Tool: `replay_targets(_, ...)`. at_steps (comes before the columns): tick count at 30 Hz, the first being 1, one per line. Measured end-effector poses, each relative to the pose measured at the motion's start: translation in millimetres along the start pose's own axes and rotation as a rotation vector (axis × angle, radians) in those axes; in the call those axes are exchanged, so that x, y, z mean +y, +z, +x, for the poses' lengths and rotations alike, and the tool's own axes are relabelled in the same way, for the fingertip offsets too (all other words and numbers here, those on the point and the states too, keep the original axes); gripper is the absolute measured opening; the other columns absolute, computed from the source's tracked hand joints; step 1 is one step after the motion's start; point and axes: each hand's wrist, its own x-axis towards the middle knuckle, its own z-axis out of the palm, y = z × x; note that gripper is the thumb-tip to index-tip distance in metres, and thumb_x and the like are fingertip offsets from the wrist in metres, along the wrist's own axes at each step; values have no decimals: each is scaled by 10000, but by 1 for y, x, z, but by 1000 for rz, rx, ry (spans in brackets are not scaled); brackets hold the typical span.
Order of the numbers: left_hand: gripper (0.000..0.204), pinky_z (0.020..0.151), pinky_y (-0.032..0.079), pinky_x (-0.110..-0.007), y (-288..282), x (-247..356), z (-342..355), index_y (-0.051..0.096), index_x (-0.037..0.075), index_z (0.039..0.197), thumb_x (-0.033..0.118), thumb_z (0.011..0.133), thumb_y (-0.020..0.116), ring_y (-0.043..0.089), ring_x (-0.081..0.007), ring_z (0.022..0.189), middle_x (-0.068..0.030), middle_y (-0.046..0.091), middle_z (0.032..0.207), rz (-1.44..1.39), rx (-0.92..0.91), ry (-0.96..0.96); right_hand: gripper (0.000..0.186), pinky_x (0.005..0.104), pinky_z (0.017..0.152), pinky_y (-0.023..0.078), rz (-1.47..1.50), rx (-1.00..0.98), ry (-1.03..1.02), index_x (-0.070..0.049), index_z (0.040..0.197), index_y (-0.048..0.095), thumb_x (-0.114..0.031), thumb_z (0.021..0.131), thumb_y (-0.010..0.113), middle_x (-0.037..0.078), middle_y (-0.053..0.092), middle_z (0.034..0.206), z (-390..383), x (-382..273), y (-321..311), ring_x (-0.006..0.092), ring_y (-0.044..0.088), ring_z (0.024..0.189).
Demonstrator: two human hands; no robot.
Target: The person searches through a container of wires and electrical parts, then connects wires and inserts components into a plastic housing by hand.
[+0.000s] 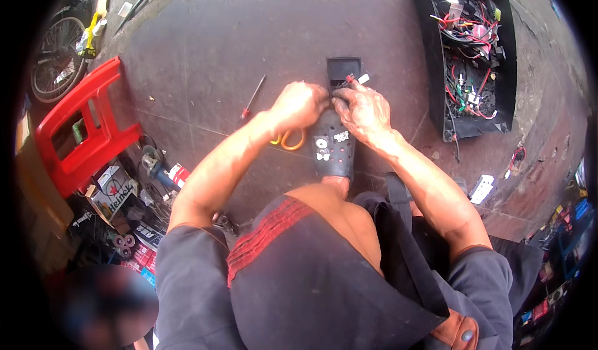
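Observation:
My left hand (301, 105) is closed, fingertips pinched just above the toe of a dark clog (334, 137). Opposite it, my right hand (365, 109) is also closed, its fingertips almost meeting the left ones. What they pinch is hidden by the fingers. Just beyond my fingertips is a black rectangular box-like part (343, 67). By the right fingers, a short red wire (349, 79) and a white connector or tag (364, 78) stick out. A red-handled screwdriver (254, 98) lies left of my left hand. Orange scissor handles (293, 139) show below my left wrist.
At the far right stands a black bin (439, 76) full of tangled wires and connectors. A red plastic chair (93, 122) is on the left, with an angle grinder (156, 168) and boxes below it. A white label (481, 189) lies at right. A bicycle wheel (59, 60) shows far left.

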Motion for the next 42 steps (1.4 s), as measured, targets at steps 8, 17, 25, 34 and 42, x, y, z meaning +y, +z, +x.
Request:
replay_targets(8,240,684,500,-415,-18,0,7,657,-22,937,192,829,652,643,-344,771,-188,654,810,-518,-184,-174,181,459,811,532,-32,-58,31,-110,957,721,-232,839,659,128,669,1077,-1,-1,-5,359,649,909)
replay_targets(17,103,629,502,-454,26,-2,-8,586,62,857,112,807,662,610,-340,679,-129,579,731,131,329,153,207,449,827,533,-31,-13,13,-123,992,730,-231,828,663,140,657,1168,2,3,2,362,648,936)
replay_targets(25,275,712,501,-418,-17,-13,19,669,-25,1004,191,835,642,670,-314,791,-230,672,873,-386,-278,-142,201,461,824,530,-12,-25,4,-118,980,730,-229,824,667,134,669,1119,0,4,2,355,652,921)
replay_targets(34,157,656,510,-439,25,-7,-9,633,25,794,162,783,708,620,-339,710,-139,616,743,6,226,145,196,456,823,529,-26,15,11,-123,975,729,-230,823,667,127,669,1107,-3,1,2,363,646,924)
replay_targets(42,308,666,480,-414,-10,-10,9,645,-53,923,242,837,635,624,-283,689,-218,639,751,-470,-173,-154,185,461,814,527,-31,-52,28,-112,969,725,-221,838,655,127,668,1092,0,1,-2,357,646,907)
